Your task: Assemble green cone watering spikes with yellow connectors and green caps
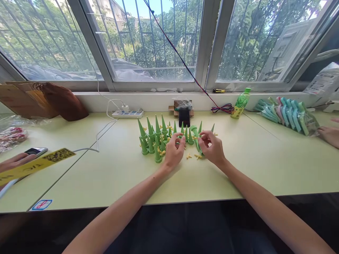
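My left hand (174, 151) is curled, its thumb and fingertips drawn together beside a group of green plastic spikes (158, 155); what it pinches, if anything, is too small to make out. Opposite it, my right hand (212, 146) has its thumb and forefinger bent toward each other. Just by those fingertips, a green spike (194, 129) shows its wide capped end upward, tilted; whether the hand grips it is unclear. Most other spikes stand upright on their wide ends. Small yellow T-shaped pieces (189, 156) lie between the spikes and near my right wrist.
Behind the spikes stand a dark phone-like object (184, 117) and a small cardboard box (173, 110). A power strip (128, 114), a green drink bottle (238, 104) and bagged pastel plastic items (288, 114) line the back. Other people's hands appear at left (13, 162) and right (328, 135).
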Demonstrator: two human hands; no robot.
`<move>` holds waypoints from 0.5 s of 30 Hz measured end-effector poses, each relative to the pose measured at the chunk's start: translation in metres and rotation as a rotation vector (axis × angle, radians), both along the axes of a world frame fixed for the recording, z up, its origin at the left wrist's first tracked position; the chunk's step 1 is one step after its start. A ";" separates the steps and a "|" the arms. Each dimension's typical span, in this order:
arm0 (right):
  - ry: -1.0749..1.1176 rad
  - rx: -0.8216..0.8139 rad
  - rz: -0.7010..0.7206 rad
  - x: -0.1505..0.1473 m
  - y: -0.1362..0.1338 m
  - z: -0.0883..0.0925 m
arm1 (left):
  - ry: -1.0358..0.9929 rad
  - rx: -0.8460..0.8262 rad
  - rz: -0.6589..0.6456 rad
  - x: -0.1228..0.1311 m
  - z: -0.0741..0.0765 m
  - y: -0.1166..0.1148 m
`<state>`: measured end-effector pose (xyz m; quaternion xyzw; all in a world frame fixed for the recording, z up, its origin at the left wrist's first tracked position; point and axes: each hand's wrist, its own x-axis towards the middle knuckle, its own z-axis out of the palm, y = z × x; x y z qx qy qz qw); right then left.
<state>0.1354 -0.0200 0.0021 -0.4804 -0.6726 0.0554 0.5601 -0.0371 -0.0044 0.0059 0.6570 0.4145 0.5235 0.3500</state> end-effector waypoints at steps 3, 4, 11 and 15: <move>-0.051 0.031 0.126 -0.007 -0.003 -0.003 | -0.096 -0.081 -0.071 0.001 0.001 0.001; -0.070 0.037 0.156 -0.009 -0.004 -0.005 | -0.118 -0.097 -0.091 0.001 0.001 0.001; -0.155 0.009 0.251 -0.011 -0.001 -0.011 | -0.176 -0.089 -0.115 0.002 -0.003 0.003; -0.171 0.001 0.184 -0.007 0.002 -0.011 | -0.149 -0.032 -0.028 0.000 -0.004 0.004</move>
